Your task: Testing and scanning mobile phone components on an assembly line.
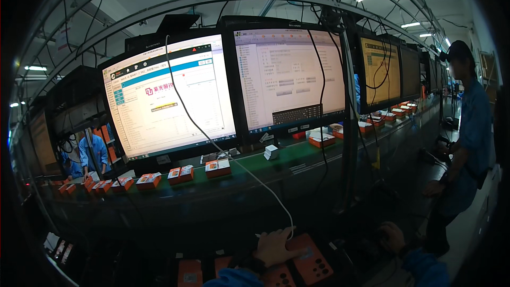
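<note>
My left hand [276, 247] reaches over several orange boxes at the lower middle, its thumb spread out across the orange box with dark round spots [312, 260]. A white cable [265, 185] hangs from the monitors and comes down right at its fingertips; whether the fingers touch it I cannot make out. More orange boxes, such as the flat orange box [189, 273], lie under and left of that wrist. Off to the right, my right hand [392, 236] is curled low over the dark bench. Shadow hides what lies under it.
Two lit monitors [175, 98] [289, 82] stand ahead. Below them a green-topped shelf [247, 166] carries a row of orange-and-white boxes [218, 168] and a small white block [271, 152]. A dark post [348, 154] rises right of centre. A person in blue [470, 127] stands at right.
</note>
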Available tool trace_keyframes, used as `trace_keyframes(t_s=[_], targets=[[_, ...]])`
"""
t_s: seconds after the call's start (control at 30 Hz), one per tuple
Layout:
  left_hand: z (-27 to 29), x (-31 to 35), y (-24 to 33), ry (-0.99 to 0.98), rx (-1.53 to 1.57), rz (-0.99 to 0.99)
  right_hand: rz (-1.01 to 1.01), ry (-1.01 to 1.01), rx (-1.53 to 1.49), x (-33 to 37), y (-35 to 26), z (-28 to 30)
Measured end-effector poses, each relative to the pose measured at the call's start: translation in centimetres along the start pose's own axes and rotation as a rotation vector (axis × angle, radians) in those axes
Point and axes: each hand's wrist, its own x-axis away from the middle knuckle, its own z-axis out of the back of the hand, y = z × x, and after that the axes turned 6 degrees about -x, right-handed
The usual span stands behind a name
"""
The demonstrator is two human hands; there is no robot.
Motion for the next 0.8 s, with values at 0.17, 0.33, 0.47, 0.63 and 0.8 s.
trace_keyframes(t_s=[0.17,0.33,0.47,0.63,0.8], targets=[[-0.55,-0.06,-0.17,0.074,-0.036,-0.010,0.031,0.009,-0.005,-0.07,-0.04,0.10],[-0.11,0.07,0.05,0.037,-0.009,0.001,0.042,0.008,-0.002,-0.16,-0.23,0.32],[0.01,-0.01,0.09,0.001,0.009,0.011,0.024,-0.002,-0.026,-0.03,-0.11,0.28],[-0.55,-0.11,-0.21,0.065,-0.003,-0.013,-0.006,0.008,0.001,0.06,-0.07,0.09],[-0.54,-0.15,-0.22,0.063,0.009,-0.009,-0.015,-0.008,0.013,0.09,0.17,0.10]])
